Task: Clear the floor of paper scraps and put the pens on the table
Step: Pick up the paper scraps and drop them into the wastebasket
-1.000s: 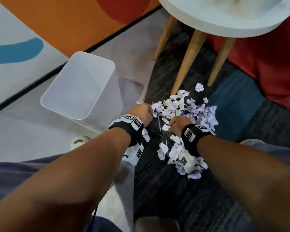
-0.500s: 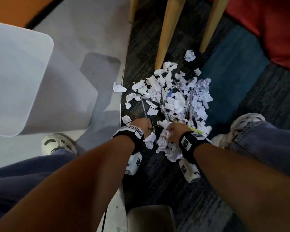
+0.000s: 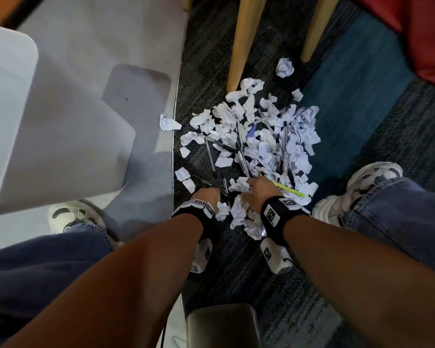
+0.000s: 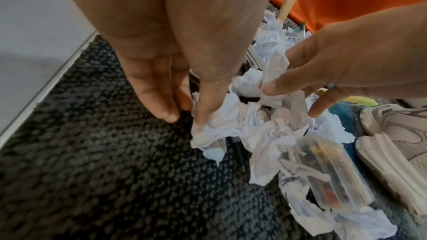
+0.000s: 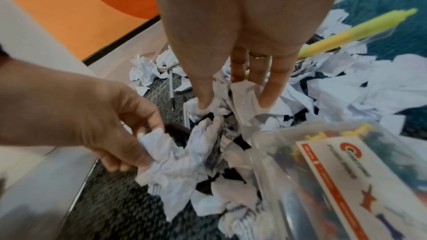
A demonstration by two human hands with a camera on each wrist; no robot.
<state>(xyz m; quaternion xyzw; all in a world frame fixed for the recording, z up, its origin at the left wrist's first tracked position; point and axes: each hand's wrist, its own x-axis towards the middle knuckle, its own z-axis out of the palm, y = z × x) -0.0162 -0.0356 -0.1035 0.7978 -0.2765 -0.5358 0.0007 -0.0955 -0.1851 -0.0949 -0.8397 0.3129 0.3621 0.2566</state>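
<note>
A heap of crumpled white paper scraps (image 3: 261, 146) lies on the dark carpet, with several clear pens (image 3: 210, 156) mixed in. A yellow-green pen (image 3: 286, 189) pokes out beside my right wrist. Both hands are at the near edge of the heap. My left hand (image 3: 206, 194) pinches a crumpled scrap (image 5: 161, 145) between thumb and fingers. My right hand (image 3: 256, 189) has its fingers (image 5: 268, 96) dug into the scraps (image 5: 240, 98), and it grips a wad against the thumb (image 4: 275, 87). In the head view both sets of fingertips are hidden.
A white bin (image 3: 10, 121) stands to the left on pale flooring. Two wooden table legs (image 3: 241, 41) rise behind the heap, and a red cushion (image 3: 412, 33) lies at the far right. My shoes (image 3: 362, 182) flank the heap. A clear box of pins (image 5: 335, 171) lies among the near scraps.
The view tilted down, so the tabletop left the frame. Both hands drew back toward me to the near edge of the heap and closed on scraps there.
</note>
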